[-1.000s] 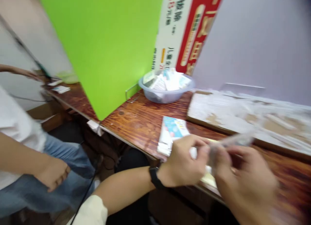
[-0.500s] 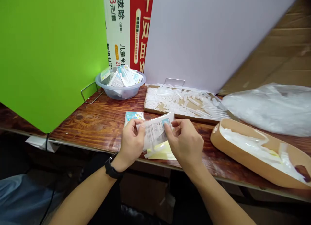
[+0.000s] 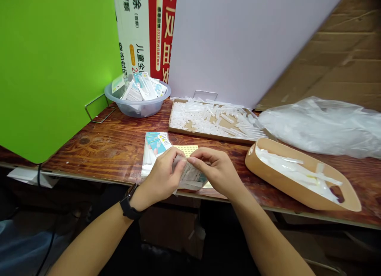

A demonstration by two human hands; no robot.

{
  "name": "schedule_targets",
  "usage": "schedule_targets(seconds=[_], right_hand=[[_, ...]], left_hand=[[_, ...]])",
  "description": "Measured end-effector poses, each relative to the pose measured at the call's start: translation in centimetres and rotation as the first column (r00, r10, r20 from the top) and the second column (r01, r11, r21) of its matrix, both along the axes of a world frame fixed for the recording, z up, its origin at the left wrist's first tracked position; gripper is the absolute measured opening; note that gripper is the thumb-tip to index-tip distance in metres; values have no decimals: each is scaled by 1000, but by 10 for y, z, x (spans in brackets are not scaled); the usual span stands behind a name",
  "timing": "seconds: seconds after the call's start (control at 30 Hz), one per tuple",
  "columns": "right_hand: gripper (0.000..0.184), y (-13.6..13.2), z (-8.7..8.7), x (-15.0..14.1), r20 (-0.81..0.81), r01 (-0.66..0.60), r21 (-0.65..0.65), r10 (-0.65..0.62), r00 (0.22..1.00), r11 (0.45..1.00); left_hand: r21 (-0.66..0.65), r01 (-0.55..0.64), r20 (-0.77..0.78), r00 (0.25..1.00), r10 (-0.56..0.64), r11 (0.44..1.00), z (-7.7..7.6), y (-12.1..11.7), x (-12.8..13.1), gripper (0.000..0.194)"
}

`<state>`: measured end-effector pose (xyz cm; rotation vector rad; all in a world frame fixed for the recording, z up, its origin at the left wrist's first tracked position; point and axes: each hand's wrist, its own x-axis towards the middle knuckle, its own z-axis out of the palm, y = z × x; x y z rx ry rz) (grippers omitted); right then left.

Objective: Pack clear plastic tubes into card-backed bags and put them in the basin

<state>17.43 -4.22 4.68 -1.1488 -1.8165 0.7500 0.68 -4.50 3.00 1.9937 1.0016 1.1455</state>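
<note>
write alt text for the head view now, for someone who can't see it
A person's left grip and right grip pinch a clear printed packet above a wooden table. Behind lie a stack of cards and a yellow dotted sheet; farther back are a bowl of packets and a tray of translucent pieces.

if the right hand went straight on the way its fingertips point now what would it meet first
The right hand points toward the left hand, so that would likely come first, at the packet between them; any gap is hard to judge.
</note>
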Motion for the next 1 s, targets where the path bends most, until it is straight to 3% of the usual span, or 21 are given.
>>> schedule_targets(seconds=[0.07, 0.23, 0.33, 0.4, 0.47, 0.5, 0.57, 0.63, 0.67, 0.77, 0.83, 0.9, 1.0], right_hand=[[26, 1, -1, 2, -75, 57, -42, -60, 995, 997], [27, 5, -7, 6, -160, 144, -118, -161, 974, 983], [30, 8, -10, 9, -176, 161, -131, -182, 967, 978], [29, 9, -9, 10, -110, 214, -24, -215, 970, 977], [23, 7, -7, 10, -18, 242, 215, -244, 970, 946], [23, 6, -6, 10, 43, 193, 344, -220, 975, 919], [37, 4, -5, 10, 244, -50, 508, -88, 966, 860], [41, 5, -8, 9, 461, -305, 522, 36, 886, 796], [36, 6, -11, 8, 523, -371, 523, 55, 850, 767], [26, 7, -20, 2, 525, -398, 613, 25, 851, 682], [24, 3, -22, -3, 480, -399, 656, 54, 876, 640], [20, -6, -20, -9, 430, -407, 630, 139, 892, 662], [17, -19, -20, -20, 287, -336, 445, 223, 932, 830]], left_hand=[[-18, 78, -37, 996, -78, 997, -3, 2, -2, 18], [-11, 171, -50, 984, -171, 985, -9, 6, -6, 61], [-25, 241, 11, 970, -241, 970, -7, 8, -8, 62], [-98, 270, 69, 962, -264, 958, -7, 11, -8, 49], [-183, 234, 155, 966, -207, 955, -8, 16, -8, 40], [-222, 195, 208, 967, -149, 955, -9, 18, -9, 39], [-298, 123, 325, 946, -21, 947, -12, 23, -11, 42], [-391, 104, 418, 905, 76, 915, -15, 26, -13, 47], [-438, 115, 449, 887, 107, 892, -16, 27, -14, 50], [-529, 146, 496, 853, 166, 836, -17, 31, -16, 58], [-536, 109, 529, 816, 233, 837, -16, 35, -18, 60], [-524, 38, 571, 757, 318, 851, -13, 39, -21, 60], [-511, -12, 615, 693, 376, 860, -9, 43, -24, 61]])
